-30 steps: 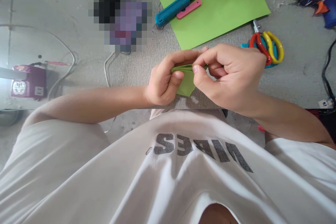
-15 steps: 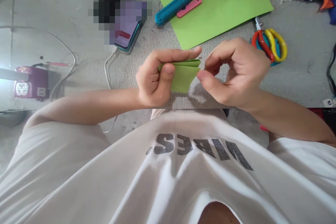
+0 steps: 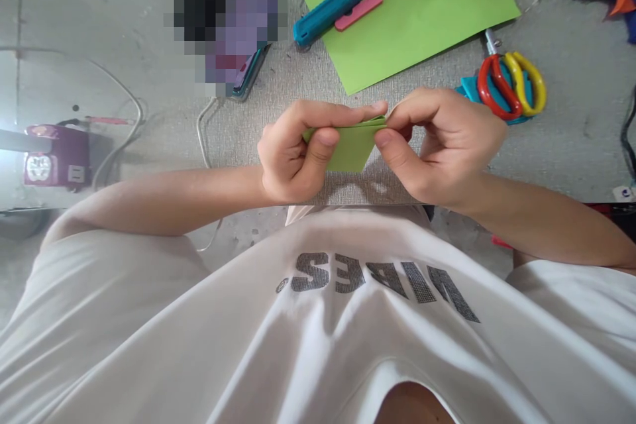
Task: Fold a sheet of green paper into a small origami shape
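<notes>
A small folded piece of green paper [image 3: 352, 150] is held above the table's near edge, its layered folds along the top. My left hand [image 3: 301, 149] grips its left part, thumb on the near face and index finger stretched along the top fold. Thumb and index finger of my right hand [image 3: 440, 142] pinch the paper's upper right corner. Both hands are close together, with the paper between them.
Beyond my hands lie a large green sheet [image 3: 417, 26], a blue cutter [image 3: 328, 12], a pink cutter [image 3: 358, 12] and scissors [image 3: 511, 87] with red and yellow handles. A phone [image 3: 252, 73] with a cable is at the left, near a purple box [image 3: 58, 156].
My right hand has closed in on the paper's right corner and now pinches it. The paper's folded layers, spread apart before, are pressed closer together.
</notes>
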A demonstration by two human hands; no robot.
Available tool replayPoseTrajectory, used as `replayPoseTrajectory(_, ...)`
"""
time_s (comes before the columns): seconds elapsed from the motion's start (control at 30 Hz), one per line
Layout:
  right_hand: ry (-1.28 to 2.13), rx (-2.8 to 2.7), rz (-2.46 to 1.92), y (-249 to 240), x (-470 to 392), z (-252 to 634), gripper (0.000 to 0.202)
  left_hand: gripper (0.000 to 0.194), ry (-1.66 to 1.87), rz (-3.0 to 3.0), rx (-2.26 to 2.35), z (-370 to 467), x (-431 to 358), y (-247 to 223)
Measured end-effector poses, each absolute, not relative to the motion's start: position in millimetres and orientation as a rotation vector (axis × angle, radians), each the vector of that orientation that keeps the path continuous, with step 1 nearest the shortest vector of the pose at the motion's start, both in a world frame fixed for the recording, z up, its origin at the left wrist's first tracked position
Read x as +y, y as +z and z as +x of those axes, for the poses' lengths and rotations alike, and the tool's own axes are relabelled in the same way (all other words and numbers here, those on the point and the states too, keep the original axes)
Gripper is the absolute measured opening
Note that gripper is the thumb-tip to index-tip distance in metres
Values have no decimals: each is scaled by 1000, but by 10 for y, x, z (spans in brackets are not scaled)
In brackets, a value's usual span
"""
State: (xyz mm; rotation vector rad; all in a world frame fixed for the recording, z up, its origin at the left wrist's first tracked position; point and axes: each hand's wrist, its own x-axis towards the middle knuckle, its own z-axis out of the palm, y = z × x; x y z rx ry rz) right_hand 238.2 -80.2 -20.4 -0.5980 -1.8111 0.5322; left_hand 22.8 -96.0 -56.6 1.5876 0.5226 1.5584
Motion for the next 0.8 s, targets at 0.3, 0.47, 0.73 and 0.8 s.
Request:
replayPoseTrajectory(0.3, 518, -1774, -635, -128, -876, 2341, 16, 31, 1744, 1873, 398, 250, -944, -506)
replayPoseTrajectory(0.47, 538, -1729, -639, -195, -884, 2336, 11, 28, 1693, 1868, 410, 215, -910, -560)
replayPoseTrajectory(0.73, 509, -1827, -678, -179, -824, 2403, 18, 28, 1669, 1808, 372, 225, -941, -565)
replayPoseTrajectory(0.8, 490, -1809, -558, -153, -794, 2408, 9, 27, 1575, 1741, 420, 200, -929, -593)
